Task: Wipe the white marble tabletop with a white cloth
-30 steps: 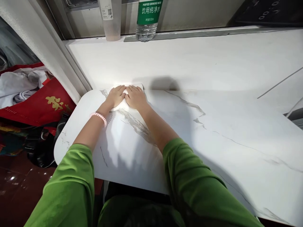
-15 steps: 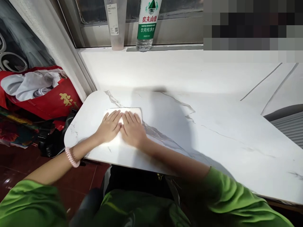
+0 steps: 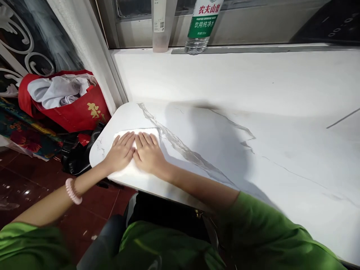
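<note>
My left hand (image 3: 120, 152) lies flat with its fingers stretched out on a white cloth (image 3: 149, 132). Beside it, my right hand (image 3: 149, 153) presses flat on the same cloth, and the two hands touch near the thumbs. The cloth is spread on the left end of a white marble-patterned tabletop (image 3: 180, 120). Its far edge shows beyond my fingertips; much of it is hidden under my palms. Neither hand grips anything.
On the window ledge behind the table stand a translucent plastic cup (image 3: 161, 37) and a water bottle (image 3: 201, 28) with a green label. Left of the table are a red bag (image 3: 75, 116) holding white cloth and a black bag (image 3: 74, 157). A white curtain (image 3: 84, 45) hangs behind.
Both hands and the cloth have slid left along the tabletop, closer to its rounded left end. The camera view has turned left, so the ledge items and red bag appear further right.
</note>
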{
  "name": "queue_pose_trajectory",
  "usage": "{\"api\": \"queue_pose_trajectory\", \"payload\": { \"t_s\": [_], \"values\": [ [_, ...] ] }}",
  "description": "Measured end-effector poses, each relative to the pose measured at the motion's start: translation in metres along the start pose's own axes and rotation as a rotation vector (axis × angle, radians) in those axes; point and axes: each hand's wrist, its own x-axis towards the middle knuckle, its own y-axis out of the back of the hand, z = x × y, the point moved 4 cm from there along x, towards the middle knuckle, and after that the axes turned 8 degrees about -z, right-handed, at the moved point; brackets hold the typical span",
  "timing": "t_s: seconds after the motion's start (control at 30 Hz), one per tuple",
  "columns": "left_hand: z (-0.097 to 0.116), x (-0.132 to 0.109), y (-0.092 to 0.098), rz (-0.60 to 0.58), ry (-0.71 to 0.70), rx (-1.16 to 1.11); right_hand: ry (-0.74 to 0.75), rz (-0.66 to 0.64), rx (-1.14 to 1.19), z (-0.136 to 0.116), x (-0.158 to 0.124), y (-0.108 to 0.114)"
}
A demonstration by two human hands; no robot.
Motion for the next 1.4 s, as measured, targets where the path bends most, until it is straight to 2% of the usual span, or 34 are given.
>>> {"api": "queue_pose_trajectory", "payload": {
  "t_s": [0.23, 0.33, 0.43, 0.57, 0.7, 0.83, 1.0, 1.23, 1.3, 1.4],
  "values": [
    [-0.049, 0.137, 0.011, -0.026, -0.001, 0.014, -0.154, 0.033, -0.030, 0.071, 0.103, -0.005],
    [-0.060, 0.184, 0.015, -0.011, -0.007, 0.016, -0.210, 0.075, -0.025, 0.096, 0.134, -0.004],
    [-0.066, 0.210, 0.016, -0.005, -0.040, 0.022, -0.235, 0.100, -0.013, 0.112, 0.151, -0.004],
    [-0.070, 0.218, 0.015, -0.001, -0.066, 0.024, -0.248, 0.088, -0.021, 0.119, 0.157, -0.007],
    [-0.068, 0.208, 0.016, -0.007, -0.067, 0.009, -0.239, 0.081, -0.020, 0.116, 0.151, -0.008],
    [-0.065, 0.180, 0.016, -0.035, -0.080, 0.003, -0.235, 0.083, -0.011, 0.094, 0.134, -0.007],
    [-0.069, 0.112, 0.016, -0.048, -0.119, -0.011, -0.224, 0.029, -0.016, 0.037, 0.099, -0.008],
    [-0.072, -0.002, 0.016, -0.029, -0.064, -0.007, -0.037, 0.058, -0.073, -0.046, 0.049, -0.011],
    [-0.071, -0.022, 0.016, -0.019, -0.040, -0.007, -0.004, 0.064, -0.082, -0.059, 0.040, -0.011],
    [-0.069, -0.036, 0.016, -0.015, -0.030, -0.007, 0.005, 0.049, -0.078, -0.066, 0.035, -0.011]
  ]
}}
